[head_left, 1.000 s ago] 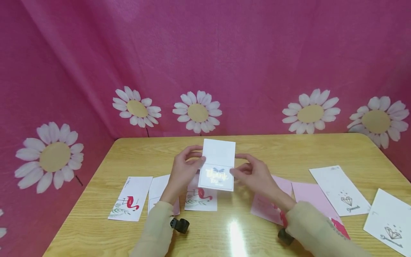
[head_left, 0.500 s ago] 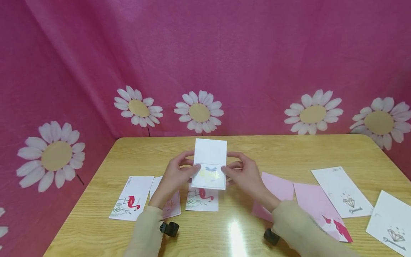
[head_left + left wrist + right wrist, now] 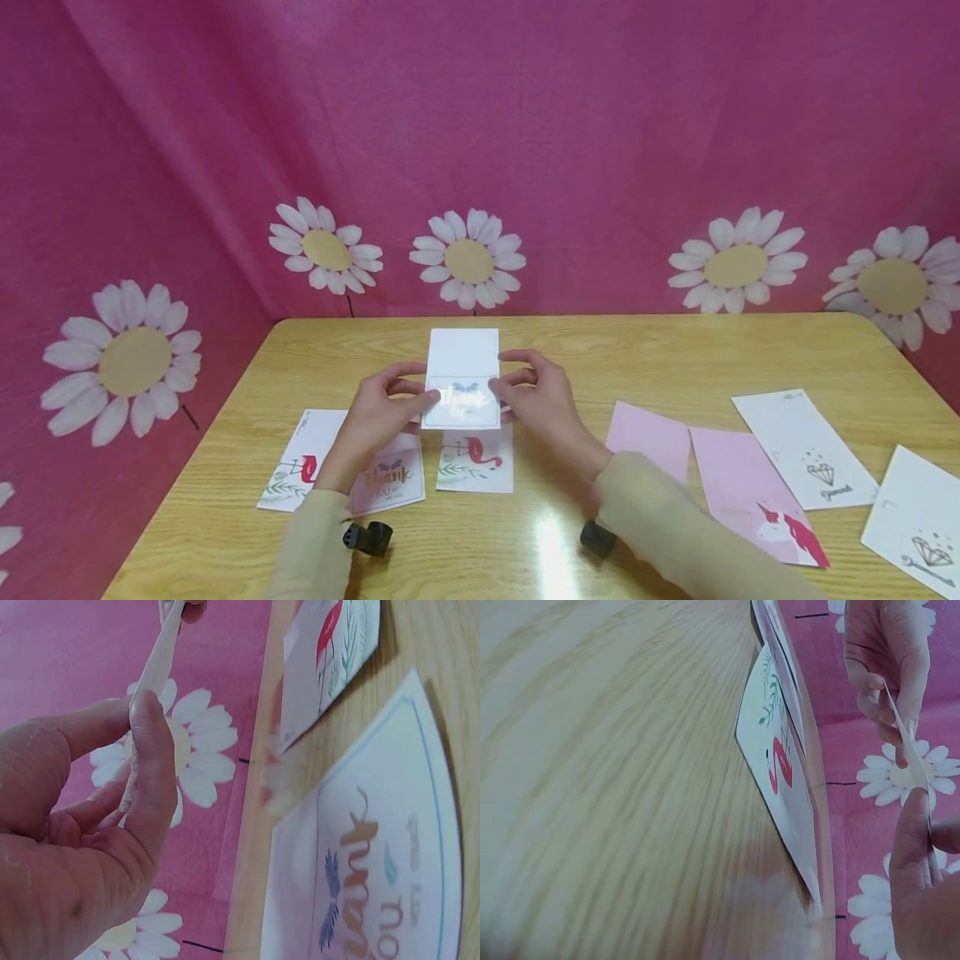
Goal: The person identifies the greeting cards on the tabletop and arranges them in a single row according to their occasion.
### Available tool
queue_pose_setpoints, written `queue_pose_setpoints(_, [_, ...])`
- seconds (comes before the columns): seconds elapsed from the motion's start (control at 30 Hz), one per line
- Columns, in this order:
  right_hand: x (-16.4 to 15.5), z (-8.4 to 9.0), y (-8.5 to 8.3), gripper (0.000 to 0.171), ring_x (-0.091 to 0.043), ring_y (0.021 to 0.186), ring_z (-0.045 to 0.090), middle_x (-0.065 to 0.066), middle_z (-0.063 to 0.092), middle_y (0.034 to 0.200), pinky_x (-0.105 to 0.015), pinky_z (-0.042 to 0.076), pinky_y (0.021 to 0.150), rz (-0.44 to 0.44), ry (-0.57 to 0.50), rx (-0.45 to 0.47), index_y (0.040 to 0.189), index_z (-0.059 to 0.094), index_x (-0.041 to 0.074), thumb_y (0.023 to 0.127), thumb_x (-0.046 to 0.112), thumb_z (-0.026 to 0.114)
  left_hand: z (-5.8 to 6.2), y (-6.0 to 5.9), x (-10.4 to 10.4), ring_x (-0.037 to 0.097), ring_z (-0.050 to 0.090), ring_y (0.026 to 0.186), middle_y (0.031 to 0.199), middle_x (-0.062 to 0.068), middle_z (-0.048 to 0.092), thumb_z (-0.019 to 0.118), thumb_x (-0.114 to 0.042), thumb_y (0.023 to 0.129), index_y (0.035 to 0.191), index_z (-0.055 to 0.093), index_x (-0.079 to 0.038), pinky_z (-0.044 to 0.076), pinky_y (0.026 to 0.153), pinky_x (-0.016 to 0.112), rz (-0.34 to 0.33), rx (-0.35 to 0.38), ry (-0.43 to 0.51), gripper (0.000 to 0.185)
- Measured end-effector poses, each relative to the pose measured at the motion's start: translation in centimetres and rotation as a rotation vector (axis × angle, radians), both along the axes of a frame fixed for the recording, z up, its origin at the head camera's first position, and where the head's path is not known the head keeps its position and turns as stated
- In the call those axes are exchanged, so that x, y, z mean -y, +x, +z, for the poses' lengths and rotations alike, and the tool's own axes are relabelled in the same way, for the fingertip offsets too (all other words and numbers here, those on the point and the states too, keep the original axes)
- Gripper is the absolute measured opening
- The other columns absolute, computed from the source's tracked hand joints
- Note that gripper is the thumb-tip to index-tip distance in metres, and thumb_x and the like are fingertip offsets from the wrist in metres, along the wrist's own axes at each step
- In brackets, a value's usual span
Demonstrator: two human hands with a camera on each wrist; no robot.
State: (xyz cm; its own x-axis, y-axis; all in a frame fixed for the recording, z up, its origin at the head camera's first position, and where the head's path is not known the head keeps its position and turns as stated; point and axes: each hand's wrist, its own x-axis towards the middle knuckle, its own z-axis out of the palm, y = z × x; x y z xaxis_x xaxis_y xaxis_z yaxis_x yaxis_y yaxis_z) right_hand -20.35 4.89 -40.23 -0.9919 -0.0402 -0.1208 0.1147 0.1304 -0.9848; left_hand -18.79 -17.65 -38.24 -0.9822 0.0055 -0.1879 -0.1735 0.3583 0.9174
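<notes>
Your left hand (image 3: 372,414) and right hand (image 3: 536,398) pinch a thin, folded white card (image 3: 462,379) by its side edges, thumbs in front and fingers behind, holding it raised above the surface (image 3: 675,350) at the centre of the frame. The card is a smooth, stiff rectangle opened along a crease, its upper leaf blank and its lower leaf bordered with a fine line and printed with shiny lettering that seems to begin "Thank" under a small blue sprig. In the left wrist view the card (image 3: 159,664) shows edge-on, paper thin, between your thumb and fingers (image 3: 150,772). Flat on the surface just below it lie a flamingo card (image 3: 475,458), a second thank-you card (image 3: 388,483) with gold script, and another flamingo card (image 3: 296,475) at the lower left. To the right lie two pink sheets (image 3: 648,433), one with a unicorn (image 3: 783,525), and two white cards with diamond drawings (image 3: 821,475). The surface is pale wood grain with rounded corners and a glossy glare spot. Behind it hangs magenta fabric (image 3: 525,125) decorated with paper daisies (image 3: 468,258).
</notes>
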Motion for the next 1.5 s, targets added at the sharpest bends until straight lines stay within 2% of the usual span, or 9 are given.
queue_pose_setpoints(0.23, [2.1,-0.2,-0.2,0.039,-0.018,0.079,0.071,-0.016,0.070,0.115,-0.034,0.063,0.065,0.037,-0.024,0.026,0.128,0.066,0.011,0.090,0.009,0.076,-0.4,-0.5,1.7,0.014,0.069,0.085,0.126,0.017,0.064,0.075,-0.022,0.094,0.138,0.060,-0.015,0.063,0.075,0.033,0.053,0.003,0.005,0.046])
queue_pose_setpoints(0.33, [2.9,-0.4,-0.1,0.035,-0.020,0.080,0.073,-0.017,0.069,0.116,-0.034,0.064,0.067,0.094,-0.037,0.032,0.125,0.068,0.006,0.090,0.006,0.075,-0.5,-0.7,2.4,0.012,0.069,0.084,0.127,0.017,0.064,0.073,-0.020,0.095,0.137,0.060,-0.013,0.062,0.074,0.030,0.082,-0.004,-0.005,0.045])
queue_pose_setpoints(0.5, [4.3,-0.5,-0.1,0.033,-0.021,0.081,0.074,-0.015,0.069,0.115,-0.033,0.063,0.072,0.182,0.007,0.035,0.124,0.070,0.004,0.092,0.007,0.073,-0.3,-1.3,3.7,0.012,0.068,0.087,0.129,0.016,0.063,0.071,-0.023,0.097,0.138,0.060,-0.011,0.061,0.074,0.026,0.120,-0.007,-0.016,0.045])
queue_pose_setpoints(0.57, [5.0,-0.4,-0.2,0.035,-0.019,0.080,0.074,-0.013,0.069,0.118,-0.032,0.063,0.074,0.191,0.036,0.048,0.127,0.070,0.007,0.092,0.010,0.074,-0.2,-1.3,4.3,0.015,0.068,0.092,0.131,0.016,0.062,0.071,-0.027,0.097,0.141,0.057,-0.012,0.062,0.077,0.027,0.115,0.007,-0.013,0.048])
queue_pose_setpoints(0.77, [6.8,-0.3,-0.8,0.042,-0.019,0.081,0.075,-0.010,0.071,0.123,-0.029,0.062,0.076,0.235,0.100,0.039,0.133,0.068,0.011,0.092,0.015,0.075,0.3,-1.2,6.2,0.026,0.068,0.105,0.136,0.020,0.057,0.070,-0.031,0.097,0.153,0.046,-0.015,0.062,0.084,0.031,0.037,0.046,-0.064,0.062])
queue_pose_setpoints(0.9, [7.7,-0.3,-1.3,0.046,-0.018,0.081,0.075,-0.009,0.071,0.124,-0.027,0.060,0.074,0.299,0.160,-0.020,0.135,0.067,0.013,0.090,0.015,0.076,0.5,-1.2,7.2,0.026,0.068,0.099,0.133,0.019,0.058,0.069,-0.028,0.098,0.152,0.047,-0.014,0.062,0.082,0.029,0.068,0.047,-0.096,0.060])
queue_pose_setpoints(1.07, [9.1,-0.4,-2.1,0.047,-0.013,0.084,0.069,-0.011,0.073,0.123,-0.021,0.056,0.069,0.371,0.272,-0.166,0.134,0.067,0.010,0.088,0.013,0.078,0.4,-1.6,8.2,0.021,0.068,0.096,0.133,0.019,0.061,0.068,-0.030,0.099,0.150,0.051,-0.013,0.061,0.080,0.024,0.146,0.061,-0.139,0.056])
queue_pose_setpoints(1.23, [10.6,-0.6,-2.9,0.038,-0.017,0.092,0.070,-0.012,0.074,0.122,-0.020,0.057,0.076,0.418,0.356,-0.294,0.128,0.070,0.005,0.091,0.009,0.074,0.1,-2.1,9.2,0.019,0.066,0.097,0.134,0.018,0.062,0.068,-0.034,0.098,0.148,0.053,-0.011,0.057,0.076,0.020,0.200,0.067,-0.188,0.056])
queue_pose_setpoints(1.5, [12.2,-1.1,-3.9,0.026,-0.016,0.093,0.068,-0.010,0.076,0.107,-0.020,0.054,0.081,0.468,0.495,-0.397,0.119,0.075,0.004,0.095,0.007,0.068,-0.5,-3.0,10.6,0.026,0.061,0.105,0.131,0.021,0.061,0.067,-0.040,0.097,0.147,0.053,-0.006,0.049,0.078,0.027,0.164,0.062,-0.356,0.061])
